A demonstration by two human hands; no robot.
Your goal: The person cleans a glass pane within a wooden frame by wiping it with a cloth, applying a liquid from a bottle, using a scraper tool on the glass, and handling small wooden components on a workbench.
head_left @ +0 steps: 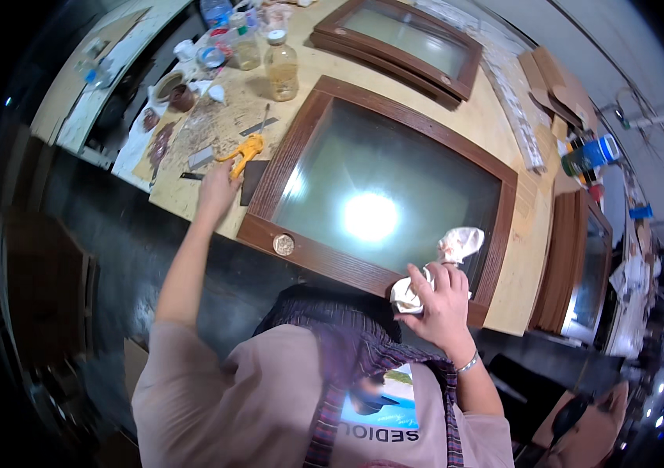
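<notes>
There're 2 hands [221, 181] [443, 306], 1 ylw tool [251, 146], 1 bracelet [468, 361].

I see the person's bare left forearm [190, 261] stretched nearly straight forward to the bare left hand [221, 186]. The bare right forearm [480, 390] angles inward, the bare right hand [443, 306] closer in, back upward, fingers bent.

panel [383, 183] on table [510, 300], cloth [461, 243] atop, tool [249, 148] left

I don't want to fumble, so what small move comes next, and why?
Probably firm up the left hand's hold on the orange tool before lifting it: the fingers seem to meet only its near end, and the right hand is occupied with white cloth at the brown frame.
</notes>
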